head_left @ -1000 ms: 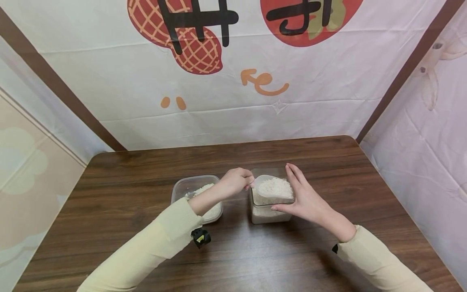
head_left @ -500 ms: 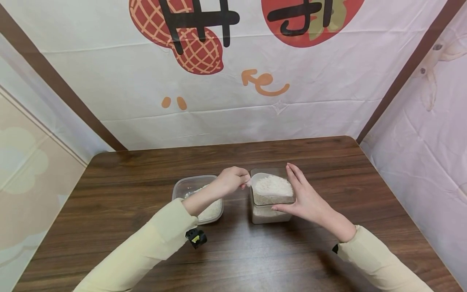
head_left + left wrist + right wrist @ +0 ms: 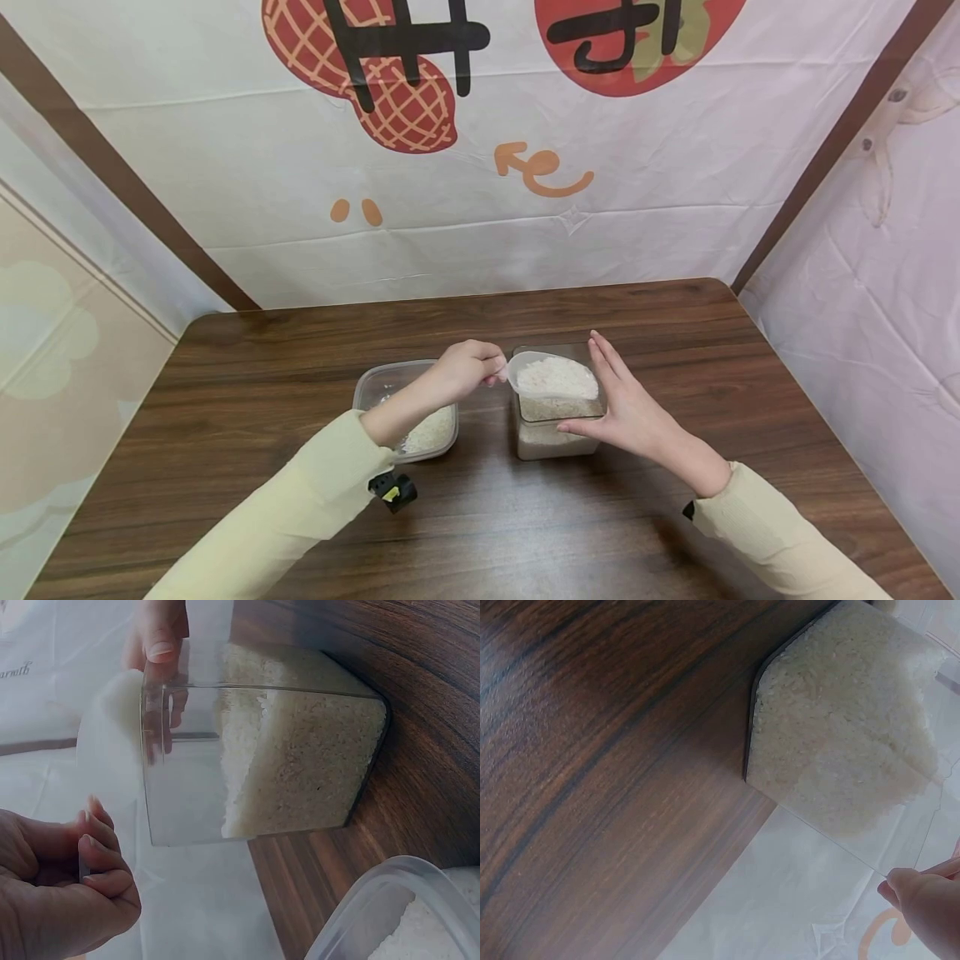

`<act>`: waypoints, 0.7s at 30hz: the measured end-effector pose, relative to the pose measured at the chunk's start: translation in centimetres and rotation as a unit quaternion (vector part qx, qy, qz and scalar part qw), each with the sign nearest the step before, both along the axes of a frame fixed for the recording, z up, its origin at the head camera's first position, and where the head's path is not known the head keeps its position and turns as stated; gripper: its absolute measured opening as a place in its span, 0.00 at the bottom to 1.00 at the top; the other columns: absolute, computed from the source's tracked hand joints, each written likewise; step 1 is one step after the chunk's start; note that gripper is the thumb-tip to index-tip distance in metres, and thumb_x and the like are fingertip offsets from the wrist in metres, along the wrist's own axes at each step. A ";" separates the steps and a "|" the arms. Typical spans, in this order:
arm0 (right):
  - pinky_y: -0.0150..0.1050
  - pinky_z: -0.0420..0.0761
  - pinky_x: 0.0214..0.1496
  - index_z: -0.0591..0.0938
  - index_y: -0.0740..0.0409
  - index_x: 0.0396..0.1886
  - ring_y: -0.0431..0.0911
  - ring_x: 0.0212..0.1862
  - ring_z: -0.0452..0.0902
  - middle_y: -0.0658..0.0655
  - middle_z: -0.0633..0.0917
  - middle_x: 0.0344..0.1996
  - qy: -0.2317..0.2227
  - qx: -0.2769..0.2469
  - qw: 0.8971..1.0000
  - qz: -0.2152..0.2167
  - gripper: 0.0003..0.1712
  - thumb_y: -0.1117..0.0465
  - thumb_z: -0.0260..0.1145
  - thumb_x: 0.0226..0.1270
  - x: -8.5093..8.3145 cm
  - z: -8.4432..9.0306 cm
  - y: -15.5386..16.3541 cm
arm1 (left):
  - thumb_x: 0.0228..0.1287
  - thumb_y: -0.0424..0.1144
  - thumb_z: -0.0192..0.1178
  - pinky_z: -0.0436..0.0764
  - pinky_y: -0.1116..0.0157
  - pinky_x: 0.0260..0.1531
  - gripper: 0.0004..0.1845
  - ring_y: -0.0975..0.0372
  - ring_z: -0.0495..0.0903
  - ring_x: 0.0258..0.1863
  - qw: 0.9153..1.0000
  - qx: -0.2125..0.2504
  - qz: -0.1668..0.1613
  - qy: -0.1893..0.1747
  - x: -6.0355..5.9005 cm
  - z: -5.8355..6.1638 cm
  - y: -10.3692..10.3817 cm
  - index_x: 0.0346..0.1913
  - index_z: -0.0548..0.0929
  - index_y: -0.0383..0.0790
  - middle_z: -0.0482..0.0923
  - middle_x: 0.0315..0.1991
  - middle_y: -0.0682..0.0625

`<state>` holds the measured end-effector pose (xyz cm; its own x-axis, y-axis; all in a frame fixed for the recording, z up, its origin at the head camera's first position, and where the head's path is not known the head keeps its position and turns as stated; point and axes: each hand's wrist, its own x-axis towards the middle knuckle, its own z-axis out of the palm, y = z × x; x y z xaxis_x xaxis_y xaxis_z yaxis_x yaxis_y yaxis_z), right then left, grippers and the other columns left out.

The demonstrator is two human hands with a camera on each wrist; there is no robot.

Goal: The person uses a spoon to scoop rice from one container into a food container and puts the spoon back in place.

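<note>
My left hand [image 3: 467, 369] pinches the handle of a translucent white scoop [image 3: 105, 750]. Heaped white rice [image 3: 558, 377] fills the scoop, which hovers level over the mouth of a clear square container [image 3: 558, 446]. Through its walls, rice [image 3: 300, 765] shows partway up in the left wrist view. My right hand [image 3: 633, 412] holds the container's right side at the rim, thumb at the front and fingers at the back. In the right wrist view, the right thumb [image 3: 922, 900] lies against the rim. The left fingers hide most of the scoop's handle.
A low clear plastic tub [image 3: 367, 387] with white rice [image 3: 431, 429] stands left of the container, partly under my left forearm. Both sit on a dark wooden table [image 3: 262, 400]. A printed white cloth [image 3: 465, 250] hangs behind the table's back edge.
My left hand has drawn slightly left and up, and the rice-filled scoop has risen with it out of the container. The right hand and the container have hardly moved.
</note>
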<state>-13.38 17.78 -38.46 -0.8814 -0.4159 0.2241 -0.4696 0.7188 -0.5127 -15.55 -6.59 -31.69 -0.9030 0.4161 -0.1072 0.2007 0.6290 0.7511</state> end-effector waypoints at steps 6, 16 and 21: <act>0.51 0.58 0.63 0.46 0.68 0.69 0.56 0.68 0.49 0.60 0.46 0.70 -0.002 -0.001 1.000 0.000 0.68 0.36 0.71 0.40 0.0 0.0 0.0 | 0.66 0.33 0.47 0.69 0.69 0.32 0.13 0.64 0.71 0.25 1.000 0.011 0.005 -0.005 0.2 0.1 -0.5 0.27 0.78 0.33 0.73 0.20 0.50; 0.51 0.59 0.63 0.49 0.71 0.68 0.56 0.68 0.51 0.59 0.46 0.70 -0.005 -0.003 1.000 -0.001 0.67 0.36 0.71 0.40 0.0 0.1 0.0 | 0.66 0.33 0.47 0.68 0.68 0.31 0.13 0.63 0.70 0.26 0.999 0.037 0.015 -0.012 0.6 0.2 -1.8 0.28 0.78 0.32 0.71 0.21 0.52; 0.51 0.60 0.62 0.49 0.71 0.68 0.56 0.67 0.53 0.60 0.47 0.70 -0.002 -0.006 1.000 0.001 0.67 0.37 0.72 0.40 0.0 0.1 0.0 | 0.66 0.33 0.47 0.69 0.66 0.34 0.12 0.56 0.73 0.30 0.999 0.041 0.026 -0.023 0.9 0.0 -2.5 0.28 0.78 0.32 0.71 0.21 0.52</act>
